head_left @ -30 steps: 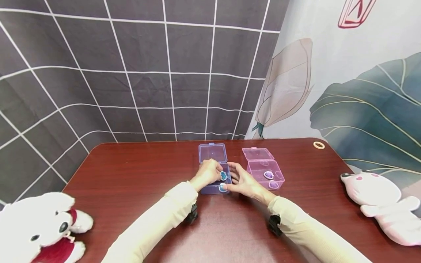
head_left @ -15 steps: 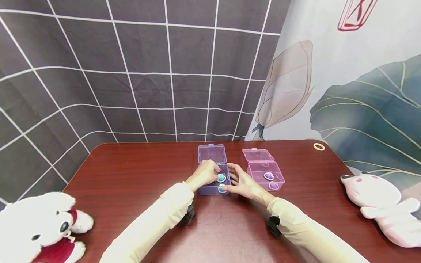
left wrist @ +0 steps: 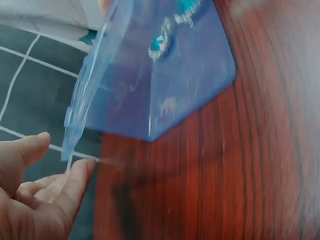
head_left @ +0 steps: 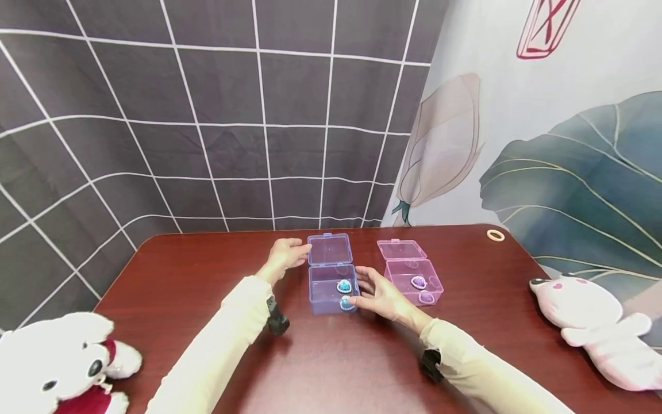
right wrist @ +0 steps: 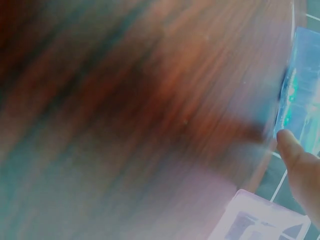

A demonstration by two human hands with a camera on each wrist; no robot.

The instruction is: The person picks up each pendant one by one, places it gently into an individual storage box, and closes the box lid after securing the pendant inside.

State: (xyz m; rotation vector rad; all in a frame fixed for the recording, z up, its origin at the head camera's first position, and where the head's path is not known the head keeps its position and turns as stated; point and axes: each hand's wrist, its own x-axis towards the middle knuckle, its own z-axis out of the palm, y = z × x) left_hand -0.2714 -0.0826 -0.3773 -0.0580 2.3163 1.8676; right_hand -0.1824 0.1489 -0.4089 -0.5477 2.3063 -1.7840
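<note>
In the head view, a translucent blue plastic box (head_left: 322, 292) stands on the table with its lid (head_left: 330, 250) tipped back. A teal gem with a white beaded rim (head_left: 343, 286) lies inside; a similar teal shape (head_left: 347, 303) shows at the front wall, and I cannot tell whether it is a second gem or a reflection. My left hand (head_left: 284, 257) is at the lid's left edge, its thumb and fingers (left wrist: 80, 172) extended and apart beside the lid in the left wrist view. My right hand (head_left: 385, 296) holds the box's right side, thumb at the front, fingers bent along the side.
Right of the blue box stands an open pink plastic box (head_left: 405, 270) with a purple gem (head_left: 418, 282) inside. A pale ring (head_left: 495, 235) lies at the back right. A white plush bear (head_left: 62, 356) sits front left, and a white toy (head_left: 595, 328) lies at the right.
My left hand has come out of the blue box and moved back and left to the lid's edge, leaving the teal gem in the box. My right hand keeps its place.
</note>
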